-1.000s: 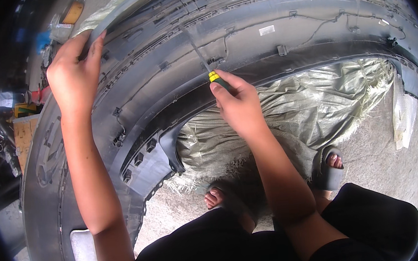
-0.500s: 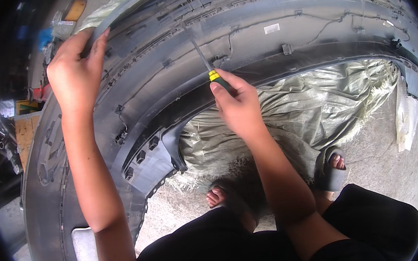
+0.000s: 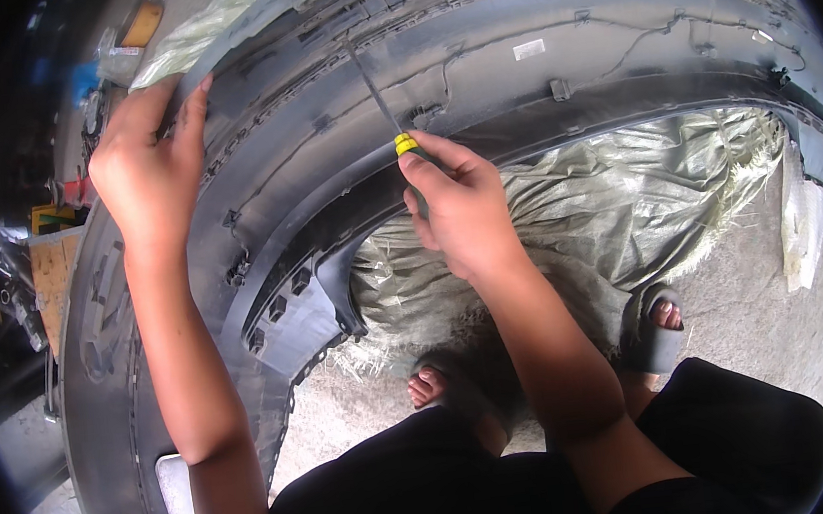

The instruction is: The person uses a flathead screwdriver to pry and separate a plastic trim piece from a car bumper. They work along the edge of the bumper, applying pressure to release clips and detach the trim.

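Note:
A large dark grey car bumper curves across the view with its inner side up, showing clips and a thin wire. In my right hand is a screwdriver with a yellow and green handle, gripped by closed fingers. Its long shaft points away from me, and its tip meets the row of clips along the bumper's far part. At the upper left my left hand is closed on the bumper's far edge, thumb on the near side. The fingertips behind that edge are hidden.
A pale woven sheet lies crumpled on the concrete floor inside the bumper's curve, near my feet. At left are a wooden board and metal parts. A roll of brown tape lies beyond the bumper.
My right hand and the screwdriver have moved slightly left and away, and its fingers have shifted on the handle. The bumper has shifted a little in view. My left hand keeps its hold.

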